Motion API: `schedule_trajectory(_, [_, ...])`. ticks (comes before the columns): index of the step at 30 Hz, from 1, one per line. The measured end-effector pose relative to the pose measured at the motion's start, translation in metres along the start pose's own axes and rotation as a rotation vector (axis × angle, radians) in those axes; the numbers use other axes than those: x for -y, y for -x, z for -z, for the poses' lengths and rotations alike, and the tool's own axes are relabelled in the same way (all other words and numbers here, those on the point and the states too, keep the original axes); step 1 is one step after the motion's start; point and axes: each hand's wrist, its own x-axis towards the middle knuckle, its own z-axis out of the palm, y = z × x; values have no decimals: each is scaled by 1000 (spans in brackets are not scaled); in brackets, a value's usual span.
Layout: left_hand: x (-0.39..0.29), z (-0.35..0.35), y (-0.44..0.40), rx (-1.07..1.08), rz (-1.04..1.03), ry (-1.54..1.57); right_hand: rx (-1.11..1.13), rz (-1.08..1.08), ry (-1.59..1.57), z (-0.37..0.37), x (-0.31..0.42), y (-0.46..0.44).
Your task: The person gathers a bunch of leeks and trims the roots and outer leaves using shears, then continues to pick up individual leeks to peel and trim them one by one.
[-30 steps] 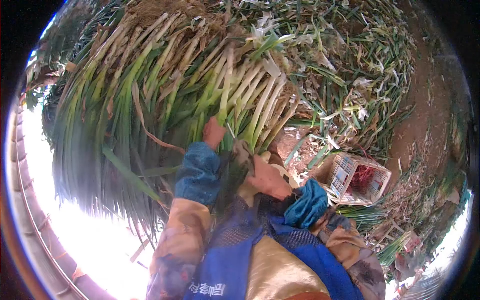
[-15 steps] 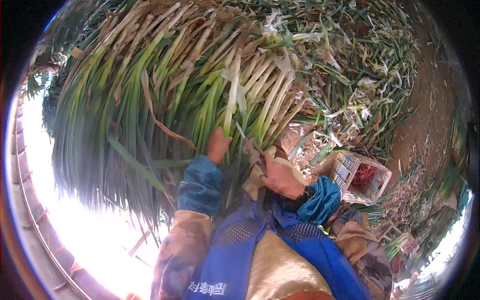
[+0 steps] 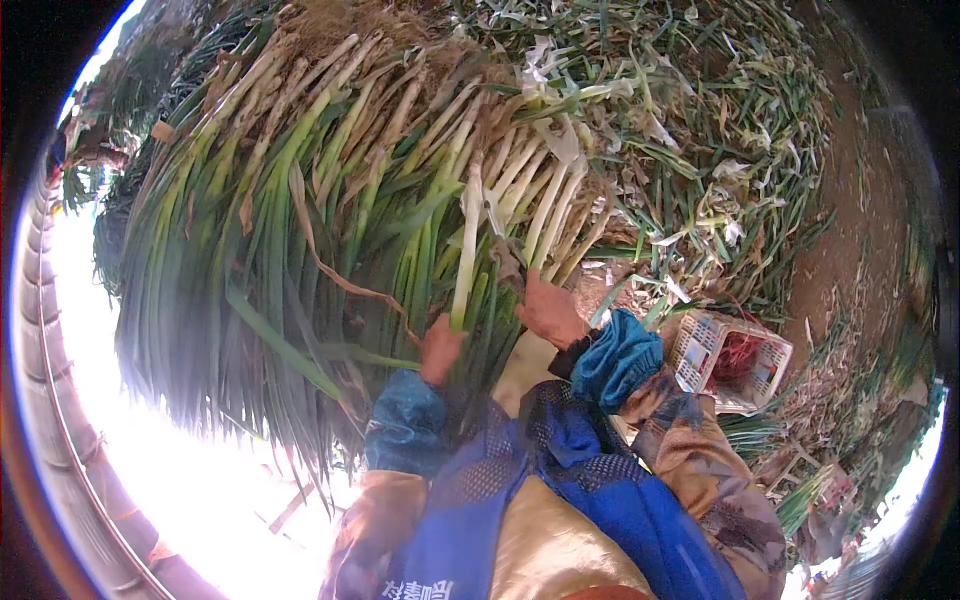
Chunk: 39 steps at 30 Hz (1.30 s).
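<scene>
My left hand [image 3: 441, 350] is closed around the green part of a leek [image 3: 467, 245], whose white shank points up and away from me. To its right, my right hand [image 3: 553, 312] is closed on a dirty grey tool [image 3: 507, 262] with a thin pale tip. The tip lies beside the leek's white shank; whether they touch I cannot tell, nor what kind of tool it is. Under and around both hands spreads a thick layer of leeks [image 3: 250, 210], roots away from me and green leaves towards the lower left.
Stripped leaves and pale peelings [image 3: 700, 150] cover the ground at the upper right. A white plastic crate [image 3: 690, 355] with red string [image 3: 738, 355] in it stands right of my right sleeve. Brown soil [image 3: 850, 200] shows at the far right.
My left hand has drawn the leek down towards me. The right hand with the grey tool has moved slightly up, its tip now by the white shank.
</scene>
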Motion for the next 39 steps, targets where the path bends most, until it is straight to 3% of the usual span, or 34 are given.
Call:
schedule_trajectory(6, [-15, 5, 11, 19, 39, -73, 137, -13, 33, -6, 10, 43])
schedule_trajectory(12, [-18, 6, 20, -10, 36, -130, -60, -1, 49, -6, 6, -41])
schedule_trajectory(16, [-17, 6, 23, 0, 14, -92, -93, -139, 22, 0, 6, -81])
schedule_trajectory(18, [-27, 6, 31, 61, 121, -153, -13, -90, 93, 6, 11, -73])
schedule_trajectory(20, [36, -27, 11, -9, -72, 142, 3, -137, -57, -5, 3, -74])
schedule_trajectory(21, [-24, 0, 27, 38, 55, -219, -52, -114, -68, 4, 7, -66])
schedule_trajectory(22, [-33, 9, 34, 51, 40, -95, -65, -45, 2, 0, -3, -69])
schedule_trajectory(24, [45, -27, 4, 40, -120, 143, -44, -39, -26, 12, -7, -68])
schedule_trajectory(27, [-61, 27, 35, -82, -55, -28, 47, -63, -65, 47, 22, -24])
schedule_trajectory(28, [-63, 26, 24, -107, -101, -37, -9, 13, -52, 44, 21, -8])
schedule_trajectory(29, [-61, 24, 10, -130, -145, -44, -62, 88, -38, 37, 17, 9])
schedule_trajectory(33, [-35, -6, -34, -93, -242, -189, 90, 14, -30, 24, 17, 43])
schedule_trajectory(35, [-37, -22, -18, 66, -177, -395, 81, -48, -28, 19, -1, 23])
schedule_trajectory(37, [-18, -51, -9, 137, -120, -418, -34, 58, -124, 34, -17, 3])
schedule_trajectory(39, [14, -79, -5, 113, -64, -259, 29, -193, -4, 34, -21, -21])
